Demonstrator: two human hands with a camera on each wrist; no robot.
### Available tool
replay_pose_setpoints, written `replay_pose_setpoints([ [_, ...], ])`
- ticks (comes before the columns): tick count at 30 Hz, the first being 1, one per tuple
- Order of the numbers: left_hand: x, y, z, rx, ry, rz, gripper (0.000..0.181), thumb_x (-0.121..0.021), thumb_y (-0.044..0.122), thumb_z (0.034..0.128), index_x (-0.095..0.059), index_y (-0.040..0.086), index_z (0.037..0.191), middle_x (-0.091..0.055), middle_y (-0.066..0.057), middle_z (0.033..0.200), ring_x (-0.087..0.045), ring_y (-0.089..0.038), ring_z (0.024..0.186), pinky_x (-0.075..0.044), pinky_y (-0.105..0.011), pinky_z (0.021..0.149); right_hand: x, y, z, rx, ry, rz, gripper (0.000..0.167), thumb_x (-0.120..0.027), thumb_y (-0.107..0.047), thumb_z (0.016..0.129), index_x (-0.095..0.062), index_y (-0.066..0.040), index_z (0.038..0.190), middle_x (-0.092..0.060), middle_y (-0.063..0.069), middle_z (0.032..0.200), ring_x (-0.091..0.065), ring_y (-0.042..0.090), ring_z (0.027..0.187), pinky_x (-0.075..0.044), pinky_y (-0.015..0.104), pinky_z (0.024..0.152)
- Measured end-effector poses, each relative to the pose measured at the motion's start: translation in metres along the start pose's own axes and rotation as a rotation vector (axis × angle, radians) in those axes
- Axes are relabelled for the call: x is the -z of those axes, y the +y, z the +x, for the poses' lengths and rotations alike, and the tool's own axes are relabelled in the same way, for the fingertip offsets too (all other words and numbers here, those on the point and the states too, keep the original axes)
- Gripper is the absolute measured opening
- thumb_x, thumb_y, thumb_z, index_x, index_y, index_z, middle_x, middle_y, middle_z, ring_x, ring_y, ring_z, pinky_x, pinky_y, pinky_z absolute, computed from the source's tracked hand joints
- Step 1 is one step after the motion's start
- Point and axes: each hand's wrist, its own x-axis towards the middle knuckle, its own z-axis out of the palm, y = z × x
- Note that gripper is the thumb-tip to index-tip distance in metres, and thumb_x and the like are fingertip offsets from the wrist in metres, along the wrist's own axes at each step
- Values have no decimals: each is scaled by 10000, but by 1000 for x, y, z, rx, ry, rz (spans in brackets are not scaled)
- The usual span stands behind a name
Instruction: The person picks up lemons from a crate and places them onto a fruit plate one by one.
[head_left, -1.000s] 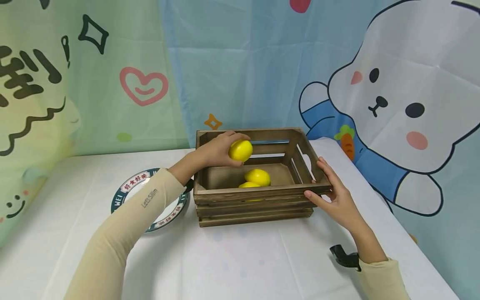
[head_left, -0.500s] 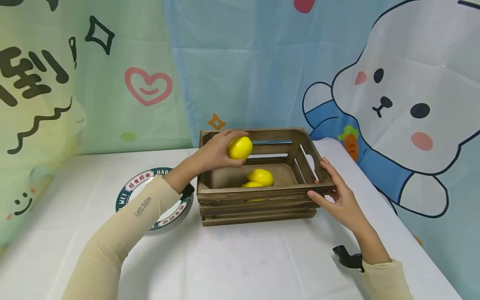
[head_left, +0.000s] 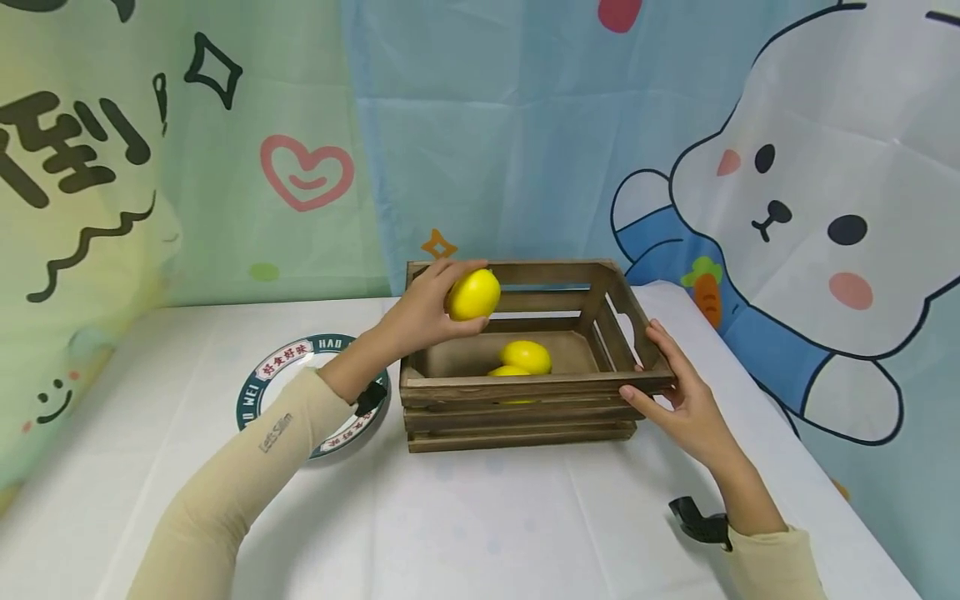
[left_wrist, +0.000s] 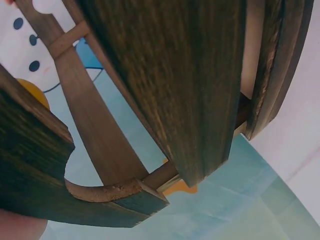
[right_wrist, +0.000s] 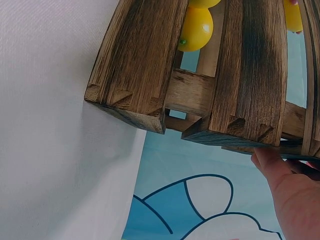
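We've a round green-rimmed white plate [head_left: 251, 393] at approx. 9 o'clock of a slatted brown wooden crate [head_left: 517, 416]. Our L hand [head_left: 429, 310], fingers curled round a glossy yellow lemon [head_left: 476, 295], is over its 10 o'clock; 2 more lemons [head_left: 528, 357] inside, twd 6 o'clock. R hand [head_left: 690, 417] grips crate's 4 o'clock corner. Poss. probs: slick lemon slips; R pull tips crate.

On the white-covered worktop [head_left: 480, 533], a plate [head_left: 253, 396] is set at eight o'clock from the head view's centre; on the backdrop [head_left: 540, 167], a heart [head_left: 307, 183] is printed at ten, a white animal [head_left: 825, 167] between two and three.
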Motion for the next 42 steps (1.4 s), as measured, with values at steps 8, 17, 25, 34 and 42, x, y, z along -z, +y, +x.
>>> replay_pose_setpoints([
  [8,1,0,-15,-15,52,-68,702,-769,205,828,-457,81,1444,-484,-156,1338,-542,-284,1102,-567,-337,799,0,-1,0,-13,5,-44,852,-688,75,844,-253,-115,1552,-157,34,1630,-518,-44,1156,-410,57,907],
  [17,6,3,-29,-38,116,-91,720,-781,188,812,-461,69,1446,-515,-172,1255,-569,-277,1027,-568,-343,780,-1,0,1,-11,4,-36,847,-682,89,841,-254,-97,1549,-156,50,1629,-519,-58,1148,-410,56,907],
  [25,9,5,-41,-55,170,-151,763,-795,147,792,-423,51,1451,-526,-161,1229,-587,-249,974,-572,-322,766,-1,0,1,-7,2,-25,855,-674,104,840,-249,-105,1551,-148,47,1631,-514,-58,1161,-407,58,910],
  [34,13,6,-60,-25,262,-157,708,-815,119,765,-453,27,1366,-536,-137,1289,-576,-255,1000,-575,-358,772,-3,0,1,-18,-8,-23,850,-673,92,847,-243,-106,1553,-141,102,1629,-423,-70,1229,-397,47,896],
  [42,21,8,-75,-22,349,-154,710,-820,87,751,-471,37,1367,-526,-134,1327,-604,-266,1020,-577,-371,790,-2,0,2,-4,0,-27,865,-674,117,833,-246,-102,1552,-153,67,1629,-501,-63,1169,-413,53,897],
])
